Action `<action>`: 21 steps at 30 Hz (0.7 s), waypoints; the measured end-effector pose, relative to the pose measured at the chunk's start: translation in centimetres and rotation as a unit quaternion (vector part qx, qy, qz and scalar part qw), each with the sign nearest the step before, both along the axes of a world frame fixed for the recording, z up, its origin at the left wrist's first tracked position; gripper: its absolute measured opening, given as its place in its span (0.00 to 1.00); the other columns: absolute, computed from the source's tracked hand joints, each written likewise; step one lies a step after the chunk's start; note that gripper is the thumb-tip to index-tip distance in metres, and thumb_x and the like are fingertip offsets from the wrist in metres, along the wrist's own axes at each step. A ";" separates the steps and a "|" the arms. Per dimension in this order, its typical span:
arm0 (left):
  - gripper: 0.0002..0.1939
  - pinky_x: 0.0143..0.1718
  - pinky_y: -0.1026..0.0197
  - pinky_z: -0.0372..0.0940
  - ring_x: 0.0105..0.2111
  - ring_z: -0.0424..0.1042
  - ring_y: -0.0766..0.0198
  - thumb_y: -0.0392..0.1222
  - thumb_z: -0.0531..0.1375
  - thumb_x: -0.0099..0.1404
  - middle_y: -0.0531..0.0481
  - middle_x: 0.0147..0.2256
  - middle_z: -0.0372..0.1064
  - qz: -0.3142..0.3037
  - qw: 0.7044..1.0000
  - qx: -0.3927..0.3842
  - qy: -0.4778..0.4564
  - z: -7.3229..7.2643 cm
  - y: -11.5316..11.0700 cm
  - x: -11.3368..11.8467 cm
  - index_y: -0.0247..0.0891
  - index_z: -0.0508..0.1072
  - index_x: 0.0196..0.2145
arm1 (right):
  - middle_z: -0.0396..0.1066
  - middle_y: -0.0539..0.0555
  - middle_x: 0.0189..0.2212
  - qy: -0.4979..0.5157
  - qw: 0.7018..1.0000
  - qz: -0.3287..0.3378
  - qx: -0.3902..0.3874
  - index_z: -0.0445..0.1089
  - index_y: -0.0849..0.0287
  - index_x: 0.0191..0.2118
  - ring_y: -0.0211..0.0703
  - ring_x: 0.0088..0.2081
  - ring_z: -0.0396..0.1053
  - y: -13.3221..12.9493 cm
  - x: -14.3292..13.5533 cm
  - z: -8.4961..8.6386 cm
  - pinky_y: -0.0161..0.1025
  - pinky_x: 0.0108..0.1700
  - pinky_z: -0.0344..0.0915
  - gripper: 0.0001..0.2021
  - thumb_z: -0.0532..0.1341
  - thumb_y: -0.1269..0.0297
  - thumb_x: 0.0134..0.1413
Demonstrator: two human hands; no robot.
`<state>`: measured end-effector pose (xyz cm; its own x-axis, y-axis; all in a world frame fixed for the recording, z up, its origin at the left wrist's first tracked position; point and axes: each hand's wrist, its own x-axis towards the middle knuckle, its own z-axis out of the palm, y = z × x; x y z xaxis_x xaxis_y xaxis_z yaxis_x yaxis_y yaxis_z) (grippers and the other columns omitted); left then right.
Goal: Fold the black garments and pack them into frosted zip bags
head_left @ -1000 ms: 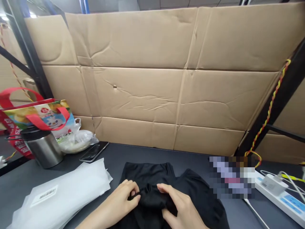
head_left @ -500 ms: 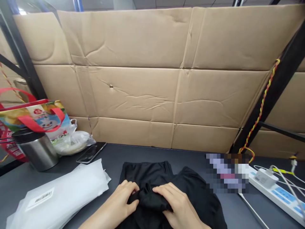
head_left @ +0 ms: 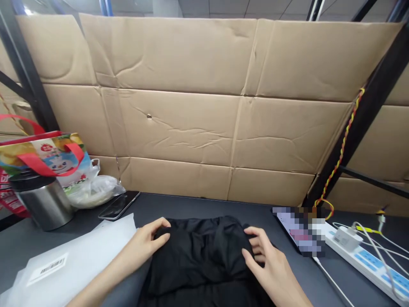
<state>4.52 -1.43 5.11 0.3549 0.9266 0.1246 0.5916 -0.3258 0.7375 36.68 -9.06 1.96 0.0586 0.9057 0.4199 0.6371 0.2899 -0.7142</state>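
A black cloth garment (head_left: 198, 260) lies in front of me, its upper part turned over into a wide, wrinkled band. I cannot tell what kind of garment it is. My left hand (head_left: 150, 241) pinches the garment's far left corner between thumb and fingers. At the right edge, my right hand (head_left: 268, 260) rests with thumb and forefinger apart, their tips touching the cloth. Its other fingers are bent beside the edge. The near end of the garment runs out of view at the bottom.
Left on the dark table (head_left: 179, 207) are white plastic packages (head_left: 83, 256) with a barcode label, a phone (head_left: 119, 205), a steel flask (head_left: 44, 202), a clear plastic bag (head_left: 96, 192) and a colourful bag (head_left: 60, 157). Right are a blurred-out device (head_left: 298, 232) and a power strip (head_left: 367, 264). Cardboard (head_left: 191, 106) stands behind.
My hands have moved apart from the bunched middle of the garment to its two sides. The bunched cloth is now spread into a wide folded band.
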 end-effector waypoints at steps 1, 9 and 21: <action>0.08 0.32 0.65 0.61 0.31 0.68 0.60 0.47 0.54 0.63 0.56 0.29 0.68 -0.002 1.000 -0.007 0.010 -0.4 0.3 -0.2 0.41 0.67 0.32 | 0.70 0.52 0.35 -0.044 0.999 -0.015 0.009 0.58 0.53 0.48 0.44 0.34 0.73 -0.2 0.3 -0.2 0.41 0.37 0.72 0.11 0.54 0.61 0.60; 0.08 0.37 0.63 0.62 0.34 0.71 0.59 0.43 0.53 0.62 0.56 0.32 0.73 0.007 0.997 0.019 0.077 -1.2 -0.2 -0.1 0.41 0.71 0.33 | 0.71 0.56 0.42 -0.268 0.958 0.047 0.090 0.64 0.55 0.50 0.52 0.43 0.70 -0.1 -4.0 0.5 0.49 0.45 0.69 0.16 0.61 0.67 0.54; 0.12 0.37 0.64 0.66 0.34 0.74 0.58 0.49 0.56 0.61 0.56 0.37 0.77 0.044 0.997 0.045 0.047 -2.2 1.4 -1.1 0.45 0.76 0.38 | 0.71 0.60 0.45 -0.352 0.919 -0.147 0.096 0.64 0.58 0.52 0.56 0.46 0.69 0.0 4.9 1.6 0.49 0.45 0.67 0.18 0.52 0.55 0.61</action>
